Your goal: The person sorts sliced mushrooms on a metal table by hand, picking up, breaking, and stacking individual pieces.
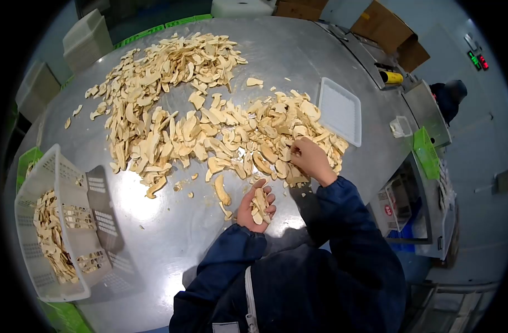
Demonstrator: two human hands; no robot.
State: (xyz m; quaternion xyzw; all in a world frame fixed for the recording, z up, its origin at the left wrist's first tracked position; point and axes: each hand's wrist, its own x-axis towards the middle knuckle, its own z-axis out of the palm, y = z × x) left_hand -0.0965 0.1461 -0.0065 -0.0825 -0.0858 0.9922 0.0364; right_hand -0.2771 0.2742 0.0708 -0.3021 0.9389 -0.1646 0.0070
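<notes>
Pale sliced mushrooms [182, 130] lie in a broad heap across the steel table. My left hand [248, 208] is palm up at the near edge of the heap, its fingers curled round several mushroom slices [260, 206]. Over the right part of the heap, my right hand [311, 160] points down with its fingers pinched together among the slices. What sits between those fingertips, if anything, is hidden. A long curved slice [222, 190] lies on the metal just left of my left hand, with small crumbs around it.
A white perforated basket [59, 183] with slices inside stands at the left. A shallow white tray [341, 111] lies right of the heap on the steel table [287, 47]. Cardboard boxes [384, 28] and a green basket [426, 152] are farther right. Another person [451, 100] is at far right.
</notes>
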